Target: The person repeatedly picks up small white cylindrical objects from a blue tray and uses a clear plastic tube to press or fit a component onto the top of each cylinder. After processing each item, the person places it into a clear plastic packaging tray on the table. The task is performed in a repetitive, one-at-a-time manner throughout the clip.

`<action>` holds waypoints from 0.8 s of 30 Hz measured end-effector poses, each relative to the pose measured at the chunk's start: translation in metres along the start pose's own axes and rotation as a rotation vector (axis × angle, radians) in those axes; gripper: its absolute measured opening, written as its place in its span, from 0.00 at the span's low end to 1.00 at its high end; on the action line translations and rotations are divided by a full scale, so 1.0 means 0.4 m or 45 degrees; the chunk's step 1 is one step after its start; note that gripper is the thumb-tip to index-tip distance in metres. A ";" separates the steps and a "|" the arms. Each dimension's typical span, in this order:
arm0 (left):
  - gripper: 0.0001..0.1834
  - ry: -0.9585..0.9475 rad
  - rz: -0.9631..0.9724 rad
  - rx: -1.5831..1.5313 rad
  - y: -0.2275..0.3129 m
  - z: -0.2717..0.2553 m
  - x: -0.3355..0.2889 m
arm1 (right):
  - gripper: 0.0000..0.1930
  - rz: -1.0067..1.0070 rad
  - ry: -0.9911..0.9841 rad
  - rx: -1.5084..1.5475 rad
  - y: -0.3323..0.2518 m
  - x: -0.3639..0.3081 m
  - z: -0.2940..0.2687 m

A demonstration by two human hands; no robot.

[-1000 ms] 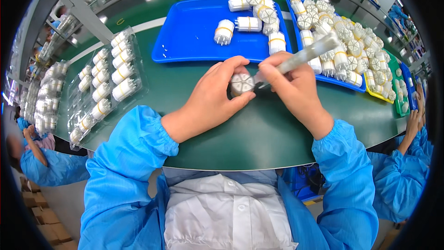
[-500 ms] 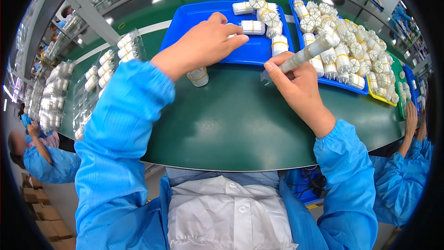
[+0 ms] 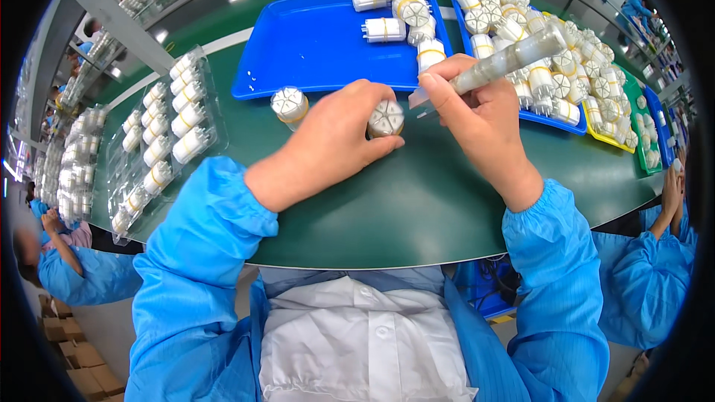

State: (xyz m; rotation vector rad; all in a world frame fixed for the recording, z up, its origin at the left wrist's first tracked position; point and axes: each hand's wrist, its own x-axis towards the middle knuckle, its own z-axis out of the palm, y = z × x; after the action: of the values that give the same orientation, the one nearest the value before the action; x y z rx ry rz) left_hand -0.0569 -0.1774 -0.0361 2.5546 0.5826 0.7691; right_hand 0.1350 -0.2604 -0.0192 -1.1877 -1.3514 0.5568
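Thumb and fingers of my left hand (image 3: 331, 138) are closed round a white cylinder (image 3: 386, 117), its segmented, spoked end facing up, just above or on the green table. My right hand (image 3: 480, 115) grips a thick, pen-like, whitish translucent tool (image 3: 514, 56). The tool slants up to the right, with its thin pale tip (image 3: 418, 97) pointing down-left near that cylinder. Left of my left hand stands another white cylinder (image 3: 289, 106) with a yellow band. Behind my hands lies a blue tray (image 3: 298, 41), with several banded cylinders (image 3: 384, 30) at its right side.
A second blue tray (image 3: 555, 120) heaped with cylinders sits at the right, beside a yellow tray (image 3: 614, 141) and a green one (image 3: 642, 156). At the left, a clear blister tray (image 3: 212, 108) holds rows of cylinders. Co-workers sit on both sides.
My left hand has come from the blue tray toward me, bringing a cylinder in front of the tool tip. My right hand keeps hold of the tool. The view has shifted slightly.
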 end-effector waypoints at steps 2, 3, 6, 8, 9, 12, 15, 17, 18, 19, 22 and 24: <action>0.28 0.065 -0.144 -0.116 -0.002 0.023 -0.012 | 0.08 -0.003 -0.022 -0.035 0.001 -0.004 0.005; 0.28 0.047 -0.146 -0.135 -0.004 0.024 -0.010 | 0.07 -0.003 -0.027 -0.048 0.006 -0.003 0.007; 0.29 0.007 -0.151 -0.188 -0.006 0.022 -0.005 | 0.07 0.010 -0.026 -0.110 0.012 -0.008 0.011; 0.29 -0.006 -0.149 -0.227 -0.003 0.029 -0.007 | 0.07 -0.005 -0.028 -0.143 0.018 -0.008 0.011; 0.29 0.009 -0.152 -0.227 -0.003 0.032 -0.008 | 0.07 -0.025 -0.034 -0.146 0.025 -0.008 0.012; 0.29 0.052 -0.154 -0.238 -0.003 0.041 -0.011 | 0.07 0.014 -0.064 -0.185 0.020 -0.010 0.016; 0.29 0.104 -0.133 -0.250 -0.002 0.047 -0.013 | 0.08 0.062 -0.076 -0.162 0.022 -0.013 0.025; 0.28 0.152 -0.098 -0.230 -0.003 0.051 -0.015 | 0.08 0.054 -0.079 -0.187 0.027 -0.019 0.028; 0.28 0.156 -0.083 -0.196 -0.006 0.050 -0.014 | 0.08 0.025 -0.080 -0.228 0.026 -0.017 0.028; 0.28 0.160 -0.067 -0.162 -0.011 0.052 -0.015 | 0.08 -0.003 -0.080 -0.270 0.024 -0.015 0.028; 0.27 0.172 -0.031 -0.122 -0.007 0.046 -0.019 | 0.08 0.008 -0.031 -0.101 0.023 -0.017 0.021; 0.27 0.180 -0.023 -0.149 -0.001 0.043 -0.021 | 0.08 0.020 0.006 -0.042 0.023 -0.005 0.012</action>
State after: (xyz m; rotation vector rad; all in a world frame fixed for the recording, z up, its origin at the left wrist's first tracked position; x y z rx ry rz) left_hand -0.0534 -0.1856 -0.0529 2.3996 0.5858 0.9546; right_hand 0.1328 -0.2573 -0.0290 -1.2266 -1.3526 0.5443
